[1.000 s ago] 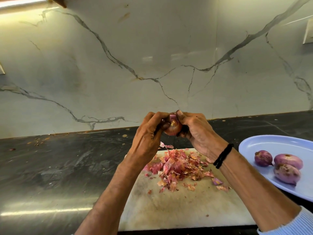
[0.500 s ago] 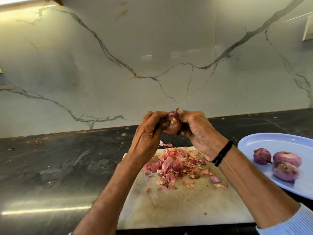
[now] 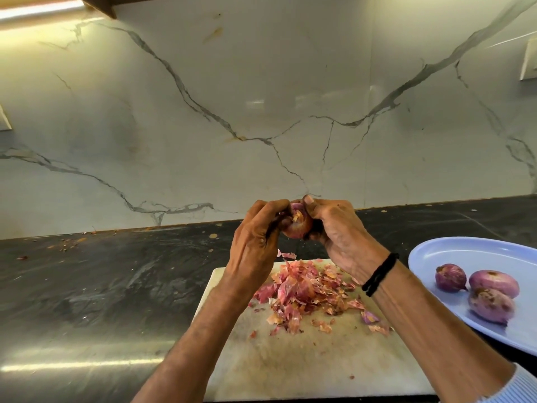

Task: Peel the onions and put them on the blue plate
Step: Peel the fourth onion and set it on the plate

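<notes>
A small red onion [image 3: 297, 225] is held up between both hands above the far edge of the white cutting board [image 3: 305, 362]. My left hand [image 3: 255, 242] curls its fingers round the onion's left side. My right hand [image 3: 337, 228] grips the right side, thumb on the onion's top. Dry papery skin shows on the onion's upper face. A pile of pink and brown onion peels [image 3: 308, 292] lies on the board below. The blue plate [image 3: 465, 251] sits at the right edge with three peeled onions [image 3: 491, 295] on it.
The board lies on a dark stone counter [image 3: 101, 286] with scattered peel crumbs near the back left. A white marble backsplash [image 3: 261, 112] rises behind. A black band circles my right wrist [image 3: 379, 274].
Both hands keep their hold on the onion, and my fingers have shifted slightly on it. The camera view has dipped a little.
</notes>
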A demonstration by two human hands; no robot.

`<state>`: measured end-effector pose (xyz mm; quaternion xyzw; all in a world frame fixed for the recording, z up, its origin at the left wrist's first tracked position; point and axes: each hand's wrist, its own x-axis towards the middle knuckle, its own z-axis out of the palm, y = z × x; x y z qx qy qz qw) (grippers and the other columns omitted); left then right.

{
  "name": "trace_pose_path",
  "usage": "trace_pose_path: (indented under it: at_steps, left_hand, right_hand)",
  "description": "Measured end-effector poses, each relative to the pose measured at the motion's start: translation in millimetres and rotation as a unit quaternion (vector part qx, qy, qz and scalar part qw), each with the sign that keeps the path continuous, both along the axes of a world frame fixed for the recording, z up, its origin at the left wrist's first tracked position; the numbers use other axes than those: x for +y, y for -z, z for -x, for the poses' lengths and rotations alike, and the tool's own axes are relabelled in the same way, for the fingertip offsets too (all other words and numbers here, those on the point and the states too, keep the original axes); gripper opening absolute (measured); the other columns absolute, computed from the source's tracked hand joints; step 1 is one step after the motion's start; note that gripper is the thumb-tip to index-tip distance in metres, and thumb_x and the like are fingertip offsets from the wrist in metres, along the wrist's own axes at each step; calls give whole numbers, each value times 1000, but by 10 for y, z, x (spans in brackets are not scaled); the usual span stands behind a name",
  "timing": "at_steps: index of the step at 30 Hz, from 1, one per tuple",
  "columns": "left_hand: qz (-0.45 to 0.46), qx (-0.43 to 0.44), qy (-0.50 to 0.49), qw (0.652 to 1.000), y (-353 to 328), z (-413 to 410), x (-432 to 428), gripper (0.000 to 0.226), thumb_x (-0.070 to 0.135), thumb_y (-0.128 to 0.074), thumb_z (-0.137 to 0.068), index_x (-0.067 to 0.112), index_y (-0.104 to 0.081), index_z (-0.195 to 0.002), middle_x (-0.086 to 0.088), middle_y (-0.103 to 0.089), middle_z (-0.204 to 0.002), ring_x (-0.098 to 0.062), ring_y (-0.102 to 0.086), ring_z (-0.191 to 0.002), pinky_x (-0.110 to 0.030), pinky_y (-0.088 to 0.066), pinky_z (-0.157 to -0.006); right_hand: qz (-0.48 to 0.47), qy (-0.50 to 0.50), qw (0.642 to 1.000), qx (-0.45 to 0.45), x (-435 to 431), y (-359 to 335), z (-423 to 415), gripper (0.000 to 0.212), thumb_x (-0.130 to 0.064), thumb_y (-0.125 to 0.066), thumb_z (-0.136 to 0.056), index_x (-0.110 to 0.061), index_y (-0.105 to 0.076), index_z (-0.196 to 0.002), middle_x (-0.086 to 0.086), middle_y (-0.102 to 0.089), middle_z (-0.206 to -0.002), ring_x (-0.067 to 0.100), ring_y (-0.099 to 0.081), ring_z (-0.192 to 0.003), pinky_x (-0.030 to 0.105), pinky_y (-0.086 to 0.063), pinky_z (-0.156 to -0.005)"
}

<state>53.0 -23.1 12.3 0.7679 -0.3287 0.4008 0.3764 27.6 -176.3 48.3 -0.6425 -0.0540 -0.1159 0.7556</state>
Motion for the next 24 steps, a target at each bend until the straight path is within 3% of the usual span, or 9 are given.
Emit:
trace_pose_path:
  at_steps: [4, 8, 12, 14, 19, 24]
  left_hand:
    - [-3, -5, -16, 1000, 19, 29, -30, 36, 8, -50, -92, 32, -53, -119, 9, -50, -110, 3, -49, -98, 0, -42, -87]
    - [14, -21, -39, 999, 22, 37, -46, 40, -1, -53, -91, 27, -50, -119, 8, -50, -111, 4, -48, -95, 2, -39, -86]
    - [47, 5, -22, 999, -4, 49, -30, 30, 17, -49, -98, 32, -46, -124, 16, -48, -113, 15, -51, -101, -1, -43, -82]
    - [34, 3, -19, 999, 9, 28, -10, 28, 26, -46, -98, 30, -48, -126, 19, -46, -115, 15, -52, -101, -2, -45, -83]
    - [15, 8, -8, 1000, 12, -34, 28, 31, 14, -60, -97, 24, -57, -126, 9, -54, -116, -4, -61, -95, -13, -52, -83]
    - [-22, 25, 27, 999, -8, -30, 69, 30, 20, -58, -98, 32, -55, -126, 11, -54, -111, 4, -56, -100, -7, -47, -84]
  right_hand:
    - [-8, 10, 1000, 2, 2, 0, -4, 31, -21, -53, -103, -11, -77, -87, 15, -75, -93, 32, -67, -93, 42, -49, -75]
    - [-34, -20, 999, 0, 24, 3, -4, 30, -24, -51, -103, -8, -76, -98, 13, -75, -96, 30, -69, -98, 49, -55, -88]
    - [-45, -47, 998, 1, 30, -3, 11, 30, -27, -51, -103, -9, -74, -104, 8, -76, -94, 18, -70, -85, 30, -57, -71]
    - [-42, -55, 998, 3, 10, 3, -1, 30, -29, -53, -102, -8, -73, -107, 8, -76, -94, 19, -71, -84, 32, -56, -75]
    - [-19, -85, 996, -4, -55, 1, -3, 28, -27, -55, -101, -7, -72, -108, 12, -75, -96, 19, -71, -83, 30, -56, -73]
    - [88, -51, 994, -31, -86, 7, 6, 32, -29, -55, -101, -3, -74, -99, 22, -72, -89, 22, -66, -72, 29, -48, -60]
